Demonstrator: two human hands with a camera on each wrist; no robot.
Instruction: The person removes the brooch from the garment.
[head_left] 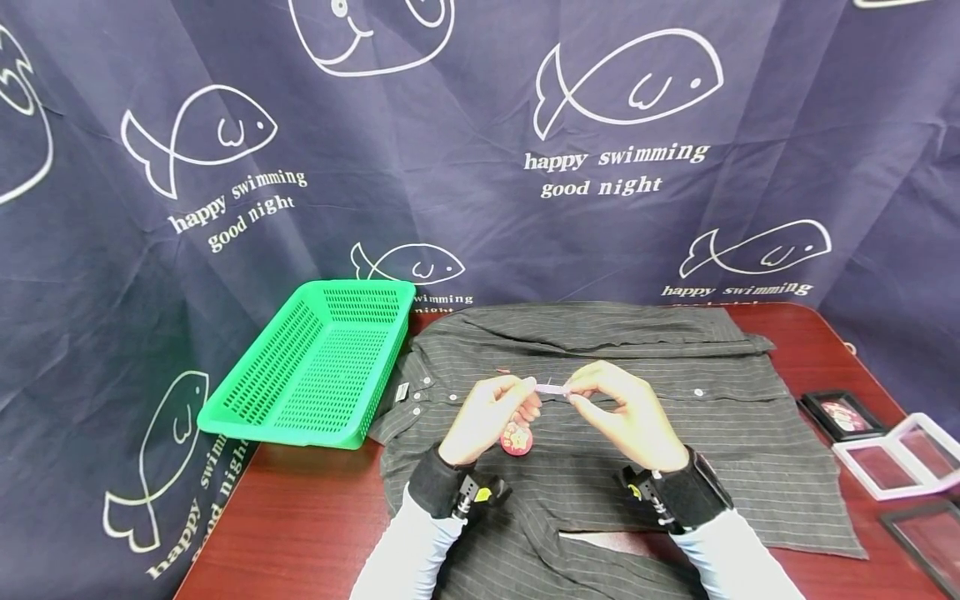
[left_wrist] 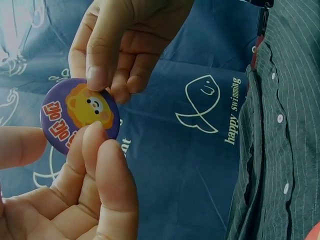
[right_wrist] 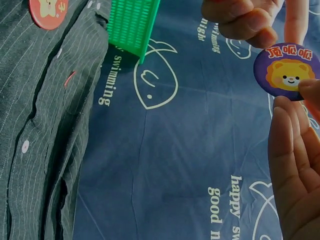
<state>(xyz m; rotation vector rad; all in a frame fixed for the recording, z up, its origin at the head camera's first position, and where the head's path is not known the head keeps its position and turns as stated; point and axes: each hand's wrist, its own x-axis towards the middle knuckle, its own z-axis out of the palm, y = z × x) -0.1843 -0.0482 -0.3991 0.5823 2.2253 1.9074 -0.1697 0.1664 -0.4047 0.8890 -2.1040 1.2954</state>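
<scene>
Between my two hands is a round purple pin badge (head_left: 551,389), raised over a dark striped shirt (head_left: 615,467) and seen edge-on in the head view. Its face, with a yellow lion and red lettering, shows in the left wrist view as the purple badge (left_wrist: 55,95) and in the right wrist view. My left hand (head_left: 483,417) pinches one edge between thumb and fingers. On the opposite edge, my right hand (head_left: 626,417) pinches with its thumb over the face. A thin pin sticks up from the badge's back. A red badge (head_left: 516,442) lies on the shirt below my left hand.
A green basket (head_left: 352,429) stands at the left of the red-brown table (head_left: 300,508). To the right lie a black frame (head_left: 813,410) with a badge-like piece in it, a white double frame (head_left: 892,492) and another dark frame (head_left: 911,542). A fish-printed curtain (head_left: 480,167) hangs behind.
</scene>
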